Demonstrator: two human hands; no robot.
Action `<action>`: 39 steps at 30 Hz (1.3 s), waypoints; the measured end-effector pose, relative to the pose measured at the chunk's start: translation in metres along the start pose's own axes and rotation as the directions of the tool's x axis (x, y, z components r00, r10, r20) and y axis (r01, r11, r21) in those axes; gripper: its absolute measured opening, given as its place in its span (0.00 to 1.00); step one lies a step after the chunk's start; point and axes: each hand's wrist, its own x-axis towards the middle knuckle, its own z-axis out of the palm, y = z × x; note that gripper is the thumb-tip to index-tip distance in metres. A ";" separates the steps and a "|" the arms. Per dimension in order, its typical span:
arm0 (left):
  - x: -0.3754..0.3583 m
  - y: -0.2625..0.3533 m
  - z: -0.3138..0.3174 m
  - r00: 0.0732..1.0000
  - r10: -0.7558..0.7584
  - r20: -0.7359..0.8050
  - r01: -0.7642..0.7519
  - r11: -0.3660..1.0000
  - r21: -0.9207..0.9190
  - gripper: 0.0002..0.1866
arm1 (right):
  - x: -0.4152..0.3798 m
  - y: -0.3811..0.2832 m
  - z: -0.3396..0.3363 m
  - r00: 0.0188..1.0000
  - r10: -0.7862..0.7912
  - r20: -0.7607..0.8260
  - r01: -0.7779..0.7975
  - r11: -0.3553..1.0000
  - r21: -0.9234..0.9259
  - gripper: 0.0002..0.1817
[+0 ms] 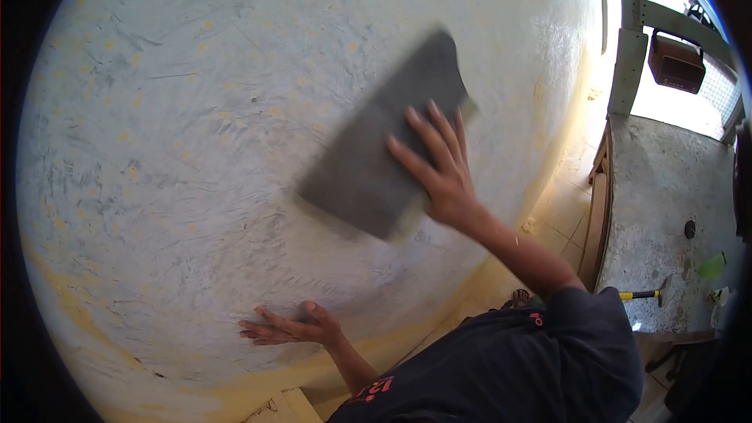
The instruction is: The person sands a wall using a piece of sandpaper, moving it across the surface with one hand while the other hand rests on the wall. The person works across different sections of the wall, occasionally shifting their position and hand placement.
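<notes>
A dark grey sandpaper sheet (384, 141) lies against a pale, scuffed wall (196, 149), its edges slightly blurred. My right hand (442, 164) holds it there, fingers spread flat over the sheet's right side. One corner of the sheet curls at the upper right. Lower down and to the left, my left hand (294, 327) is open beside the wall, fingers stretched to the left and thumb up, with nothing in it. Yellow specks and dark scratch marks cover the wall around both hands.
On the right stands a worn grey table (658, 188) bearing a hammer (646, 294) with a yellow and black handle and a small dark round thing (690, 229). A brown box-shaped thing (676, 63) hangs on the frame behind. Below runs a tiled floor (560, 204).
</notes>
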 end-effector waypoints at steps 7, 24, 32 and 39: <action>-0.004 -0.002 0.002 1.000 -0.009 0.005 0.009 1.000 0.020 0.45 | -0.033 0.027 -0.001 1.000 0.019 -0.015 -0.020 0.998 -0.067 0.29; -0.001 -0.005 -0.002 1.000 0.018 -0.013 -0.019 0.997 -0.078 0.43 | -0.099 0.015 0.006 0.998 0.057 -0.010 -0.058 0.997 -0.056 0.28; -0.003 -0.006 -0.002 1.000 -0.019 -0.007 0.018 0.990 -0.143 0.44 | 0.074 -0.023 -0.017 0.994 -0.074 -0.076 0.069 0.996 -0.064 0.35; 0.008 0.007 -0.015 0.997 -0.022 0.069 0.029 0.994 -0.108 0.45 | -0.042 0.015 -0.010 0.984 0.160 0.080 -0.161 0.987 0.005 0.31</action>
